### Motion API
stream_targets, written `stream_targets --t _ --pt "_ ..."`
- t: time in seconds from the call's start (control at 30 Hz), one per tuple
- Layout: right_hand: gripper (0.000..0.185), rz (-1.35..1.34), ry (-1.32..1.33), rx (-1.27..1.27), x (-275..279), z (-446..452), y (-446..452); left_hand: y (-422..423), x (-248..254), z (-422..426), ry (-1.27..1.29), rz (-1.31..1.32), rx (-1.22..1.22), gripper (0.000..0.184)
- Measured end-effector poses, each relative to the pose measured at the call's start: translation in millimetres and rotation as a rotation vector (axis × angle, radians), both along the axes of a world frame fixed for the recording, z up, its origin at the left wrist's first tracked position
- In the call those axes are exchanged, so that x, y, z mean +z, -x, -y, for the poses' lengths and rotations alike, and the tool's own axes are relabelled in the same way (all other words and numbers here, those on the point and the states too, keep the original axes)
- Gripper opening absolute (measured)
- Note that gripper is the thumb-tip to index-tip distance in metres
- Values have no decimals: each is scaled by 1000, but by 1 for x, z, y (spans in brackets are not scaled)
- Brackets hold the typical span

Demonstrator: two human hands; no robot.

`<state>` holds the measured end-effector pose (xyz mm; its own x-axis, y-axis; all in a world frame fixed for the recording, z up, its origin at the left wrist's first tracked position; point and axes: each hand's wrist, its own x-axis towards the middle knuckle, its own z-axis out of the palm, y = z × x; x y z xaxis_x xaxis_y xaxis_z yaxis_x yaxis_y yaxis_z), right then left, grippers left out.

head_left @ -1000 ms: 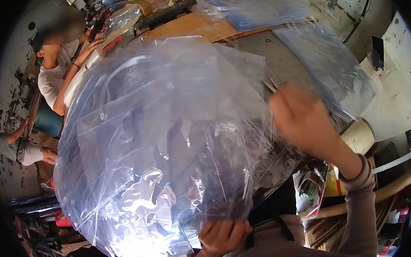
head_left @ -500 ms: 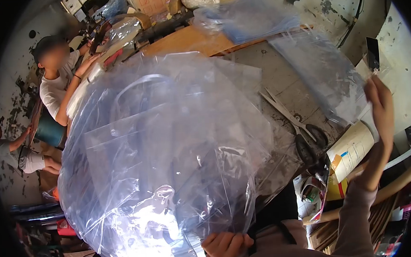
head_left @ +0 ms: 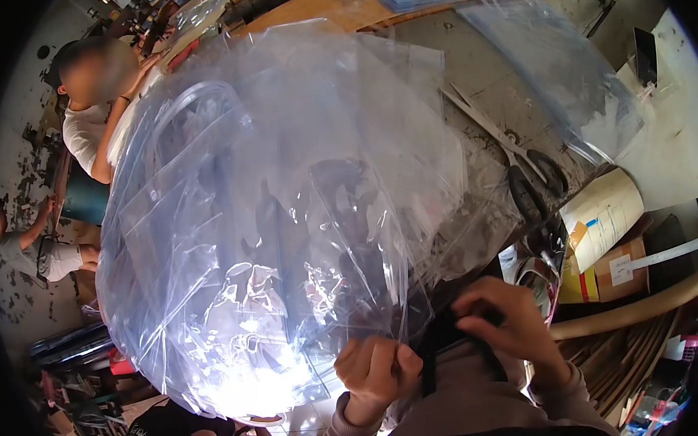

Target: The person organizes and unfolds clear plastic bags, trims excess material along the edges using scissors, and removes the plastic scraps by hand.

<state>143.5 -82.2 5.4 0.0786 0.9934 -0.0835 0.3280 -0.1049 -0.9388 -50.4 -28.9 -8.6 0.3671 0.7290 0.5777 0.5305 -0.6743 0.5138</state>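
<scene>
A large, clear plastic sheet or bag (head_left: 304,141), creased and shiny, spreads over most of the middle of the head view, with several layers overlapping. My left hand (head_left: 378,368) is a fist at its near edge, closed on the clear plastic. Just to the right, in front of my body, is my right hand (head_left: 507,320). Its fingers are curved, with a gap between them and the thumb, and I see nothing held there. Scissors (head_left: 513,156) with black handles lie right of the plastic, blades pointing away.
More clear plastic bags (head_left: 556,77) lie at the back right, near a dark phone (head_left: 645,56) by the wall. A rolled paper label (head_left: 604,210) and a cardboard box (head_left: 622,269) sit at the right. One person (head_left: 88,134) leans at the far left; others are behind and below.
My right hand has come down from beside the phone at the upper right to near my left hand. My left hand stays at the plastic's edge. The view has tilted downward.
</scene>
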Motion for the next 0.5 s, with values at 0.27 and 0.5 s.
stream_targets --t 0.27,0.5 --pt "17 -216 78 -31 1 -11 23 -4 5 6 71 -1 70 37" --pt "26 -304 140 51 -4 -10 17 -9 2 3 -78 25 11 23"
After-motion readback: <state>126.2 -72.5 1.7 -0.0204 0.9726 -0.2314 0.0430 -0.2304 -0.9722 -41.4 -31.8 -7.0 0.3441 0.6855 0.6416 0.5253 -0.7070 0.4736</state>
